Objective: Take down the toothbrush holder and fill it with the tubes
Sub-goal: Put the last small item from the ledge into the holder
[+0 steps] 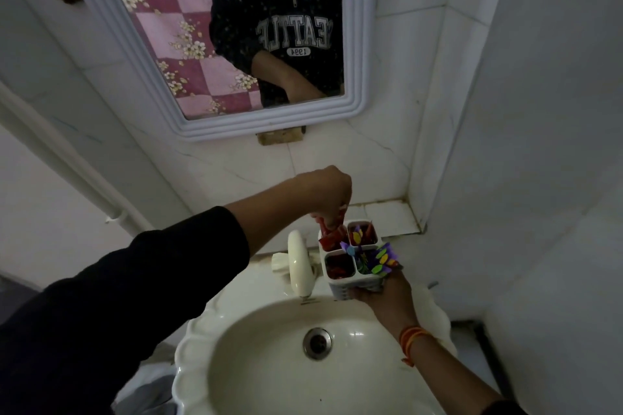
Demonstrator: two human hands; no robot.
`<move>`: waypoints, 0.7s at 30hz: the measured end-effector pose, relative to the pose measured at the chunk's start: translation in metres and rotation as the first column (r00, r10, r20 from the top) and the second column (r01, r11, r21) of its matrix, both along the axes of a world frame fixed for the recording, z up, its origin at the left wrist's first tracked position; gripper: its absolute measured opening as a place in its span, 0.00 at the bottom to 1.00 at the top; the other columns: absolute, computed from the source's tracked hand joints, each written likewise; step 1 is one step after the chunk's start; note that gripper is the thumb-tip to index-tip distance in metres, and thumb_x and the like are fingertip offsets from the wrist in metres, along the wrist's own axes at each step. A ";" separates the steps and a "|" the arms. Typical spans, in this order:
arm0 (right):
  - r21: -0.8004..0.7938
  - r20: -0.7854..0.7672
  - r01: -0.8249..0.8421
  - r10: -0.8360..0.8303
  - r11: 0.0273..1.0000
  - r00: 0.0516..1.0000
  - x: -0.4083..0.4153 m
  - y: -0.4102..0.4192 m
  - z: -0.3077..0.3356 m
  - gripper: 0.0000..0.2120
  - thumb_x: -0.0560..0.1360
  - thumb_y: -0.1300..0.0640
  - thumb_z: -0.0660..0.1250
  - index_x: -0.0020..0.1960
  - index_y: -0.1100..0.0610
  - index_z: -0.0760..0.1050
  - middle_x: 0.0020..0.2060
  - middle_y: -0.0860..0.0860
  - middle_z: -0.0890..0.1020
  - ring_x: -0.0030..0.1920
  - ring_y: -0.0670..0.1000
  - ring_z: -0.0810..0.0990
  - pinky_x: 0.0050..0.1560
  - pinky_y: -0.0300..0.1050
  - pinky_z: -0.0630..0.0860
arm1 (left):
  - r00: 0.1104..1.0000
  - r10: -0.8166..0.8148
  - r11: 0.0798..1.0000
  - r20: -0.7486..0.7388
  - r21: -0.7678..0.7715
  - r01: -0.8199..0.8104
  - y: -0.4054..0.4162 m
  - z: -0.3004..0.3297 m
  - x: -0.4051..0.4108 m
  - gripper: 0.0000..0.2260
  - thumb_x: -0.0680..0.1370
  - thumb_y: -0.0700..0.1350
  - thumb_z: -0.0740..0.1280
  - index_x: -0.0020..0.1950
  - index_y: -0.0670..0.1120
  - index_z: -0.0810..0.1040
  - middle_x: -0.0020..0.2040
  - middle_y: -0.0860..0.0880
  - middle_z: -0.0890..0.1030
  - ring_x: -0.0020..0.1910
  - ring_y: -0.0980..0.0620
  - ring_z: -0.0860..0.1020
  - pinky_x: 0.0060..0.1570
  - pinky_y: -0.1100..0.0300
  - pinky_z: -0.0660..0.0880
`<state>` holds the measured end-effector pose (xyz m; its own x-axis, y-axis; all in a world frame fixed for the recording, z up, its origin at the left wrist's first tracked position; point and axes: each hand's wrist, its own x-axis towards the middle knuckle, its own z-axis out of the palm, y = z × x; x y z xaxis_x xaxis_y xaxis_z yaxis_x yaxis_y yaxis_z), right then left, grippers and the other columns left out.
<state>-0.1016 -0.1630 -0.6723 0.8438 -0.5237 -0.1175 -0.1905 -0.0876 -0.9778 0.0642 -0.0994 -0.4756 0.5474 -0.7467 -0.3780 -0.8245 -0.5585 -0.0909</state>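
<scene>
Over the sink [188,364], holder [350,266] is down in the right hand [381,296] grip; left hand [328,194] pinches a red tube [328,232] into 1 compartment. Nearly full, I'd guess.

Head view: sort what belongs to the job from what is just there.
Job: white four-compartment toothbrush holder, red tube, left hand, right hand.
Just there: sink, tap, mirror, drain.

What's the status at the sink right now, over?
Left hand pushing a red tube into the holder's back-left compartment. Right hand gripping toothbrush holder over the basin. Faucet close beside; nothing blocking.
</scene>
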 end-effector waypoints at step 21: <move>0.040 0.017 -0.009 0.008 0.999 1.000 -0.002 -0.001 0.001 0.31 0.64 0.77 0.75 0.64 0.65 0.73 0.53 0.52 0.79 0.49 0.36 0.75 0.38 0.20 0.73 | 0.575 0.503 0.760 -0.646 0.013 -0.650 0.013 -0.040 0.033 0.28 0.81 0.60 0.61 0.63 0.36 0.77 0.55 0.41 0.83 0.49 0.44 0.84 0.43 0.58 0.83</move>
<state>-0.1036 -0.1645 -0.6711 0.8501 -0.5118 -0.1241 -0.1736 -0.0500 -0.9835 0.0973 -0.0862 -0.5160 0.6121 -0.4480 -0.6516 -0.1558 -0.8762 0.4560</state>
